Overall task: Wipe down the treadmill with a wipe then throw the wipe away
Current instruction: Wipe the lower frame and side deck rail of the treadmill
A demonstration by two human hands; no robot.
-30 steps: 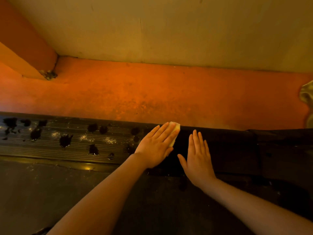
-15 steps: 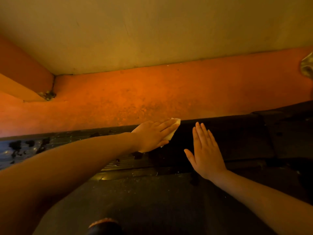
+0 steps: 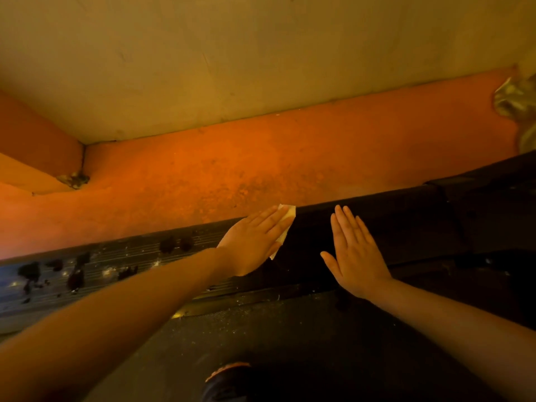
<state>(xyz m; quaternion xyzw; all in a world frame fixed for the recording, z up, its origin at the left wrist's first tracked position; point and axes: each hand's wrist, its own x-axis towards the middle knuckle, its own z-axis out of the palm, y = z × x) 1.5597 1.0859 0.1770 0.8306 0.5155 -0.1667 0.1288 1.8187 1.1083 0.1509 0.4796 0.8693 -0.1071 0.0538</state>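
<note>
The treadmill's dark ribbed side rail (image 3: 121,265) runs across the view, with black smudges and pale specks on its left part. My left hand (image 3: 255,239) lies flat on the rail with straight fingers and presses a pale wipe (image 3: 287,216) against it; the wipe's corner sticks out past my fingertips at the rail's far edge. My right hand (image 3: 355,253) rests flat on the darker section of the rail to the right, holding nothing. The grey running belt (image 3: 261,338) lies nearer to me.
An orange floor (image 3: 261,169) lies beyond the rail, bounded by a tan wall (image 3: 261,53). A crumpled shiny object (image 3: 516,100) sits at the far right edge. Debris lies in the left floor corner (image 3: 74,179). My dark-clothed knee (image 3: 232,381) shows at the bottom.
The view has shifted and tilted. My left hand with the wipe has stayed pressed near the rail's far edge, and my right hand stays flat beside it.
</note>
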